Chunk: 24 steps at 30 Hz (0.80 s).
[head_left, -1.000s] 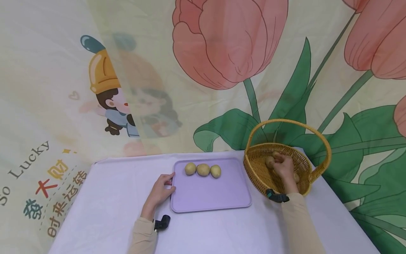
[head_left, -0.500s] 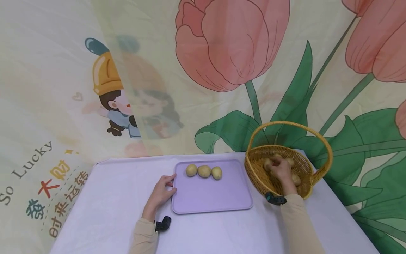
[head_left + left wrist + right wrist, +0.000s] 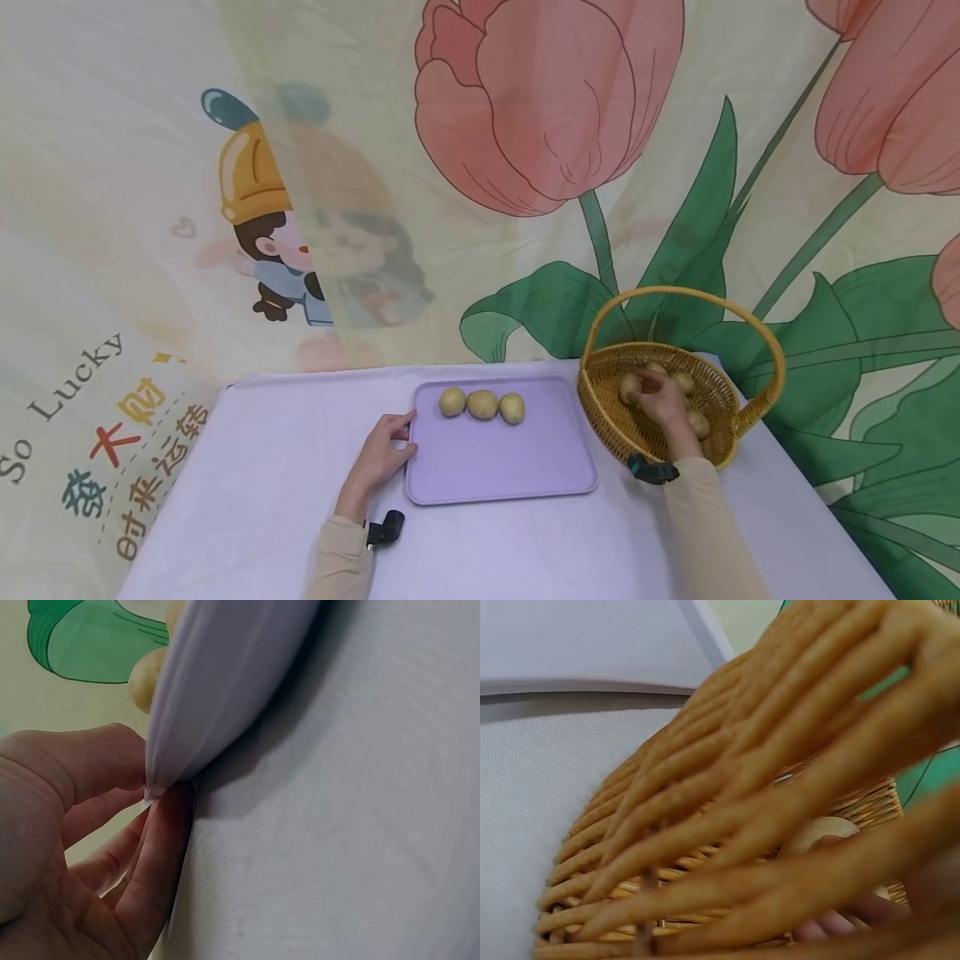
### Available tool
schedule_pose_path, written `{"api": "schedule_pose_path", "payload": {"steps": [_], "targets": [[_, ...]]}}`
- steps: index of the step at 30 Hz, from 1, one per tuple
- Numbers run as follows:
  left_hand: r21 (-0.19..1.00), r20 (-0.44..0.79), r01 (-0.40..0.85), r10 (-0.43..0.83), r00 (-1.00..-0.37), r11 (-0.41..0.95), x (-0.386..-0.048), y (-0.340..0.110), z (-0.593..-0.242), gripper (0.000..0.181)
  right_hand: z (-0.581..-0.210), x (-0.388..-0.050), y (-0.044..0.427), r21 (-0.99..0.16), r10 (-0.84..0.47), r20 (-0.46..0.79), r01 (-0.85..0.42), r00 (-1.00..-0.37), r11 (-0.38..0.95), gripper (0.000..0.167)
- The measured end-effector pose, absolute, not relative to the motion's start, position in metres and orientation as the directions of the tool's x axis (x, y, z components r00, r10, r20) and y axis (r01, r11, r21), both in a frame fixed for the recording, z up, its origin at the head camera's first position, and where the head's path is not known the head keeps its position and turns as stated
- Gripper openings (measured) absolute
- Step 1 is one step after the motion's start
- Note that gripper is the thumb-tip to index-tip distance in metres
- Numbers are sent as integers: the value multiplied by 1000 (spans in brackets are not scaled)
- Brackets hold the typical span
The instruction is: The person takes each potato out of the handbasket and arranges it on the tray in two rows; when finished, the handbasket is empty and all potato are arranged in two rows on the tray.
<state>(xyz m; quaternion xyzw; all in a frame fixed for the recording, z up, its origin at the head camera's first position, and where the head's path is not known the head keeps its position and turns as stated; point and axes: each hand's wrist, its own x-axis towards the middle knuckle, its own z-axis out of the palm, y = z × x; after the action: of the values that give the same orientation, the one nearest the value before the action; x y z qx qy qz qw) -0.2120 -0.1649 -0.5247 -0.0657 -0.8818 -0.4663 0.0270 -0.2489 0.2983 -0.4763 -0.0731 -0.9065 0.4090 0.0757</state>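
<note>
Potatoes (image 3: 482, 405), three in a close row, sit near the top edge of the purple tray (image 3: 502, 467) at the middle of the frame; my left hand (image 3: 385, 450) pinches the tray's left edge between thumb and fingers, one finger tucked under the rim in the left wrist view; at the right of the frame my right hand (image 3: 663, 402) reaches down inside the wicker basket (image 3: 603, 427), fingertips at the nearest potato (image 3: 628, 389), though I cannot tell whether they grip it or merely touch it, as the weave blocks much of the right wrist view; other potatoes (image 3: 683, 383) lie around that hand, inside the basket; I judge each one firm, light and hard to bruise, with skin smooth enough to roll if pressed off-centre; thumb and fingers across the widest part should hold best; the tray seems light, stiff and slick, best taken by its raised rim
</note>
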Motion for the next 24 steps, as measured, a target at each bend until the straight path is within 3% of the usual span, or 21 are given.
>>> {"api": "schedule_pose_path", "payload": {"steps": [4, 14, 24], "targets": [[820, 116, 150, 96, -989, 552, -211, -165, -525, 57, -476, -248, 298, -779, 193, 54, 79, -980, 621, 49], [810, 78, 115, 89, -993, 575, -211, -165, -522, 57, -476, -244, 298, -915, 213, -34, 116, -977, 387, 51], [813, 54, 100, 96, -994, 574, -209, -164, -521, 57, -466, -237, 295, -952, 224, -64, 127, -973, 278, 53]]}}
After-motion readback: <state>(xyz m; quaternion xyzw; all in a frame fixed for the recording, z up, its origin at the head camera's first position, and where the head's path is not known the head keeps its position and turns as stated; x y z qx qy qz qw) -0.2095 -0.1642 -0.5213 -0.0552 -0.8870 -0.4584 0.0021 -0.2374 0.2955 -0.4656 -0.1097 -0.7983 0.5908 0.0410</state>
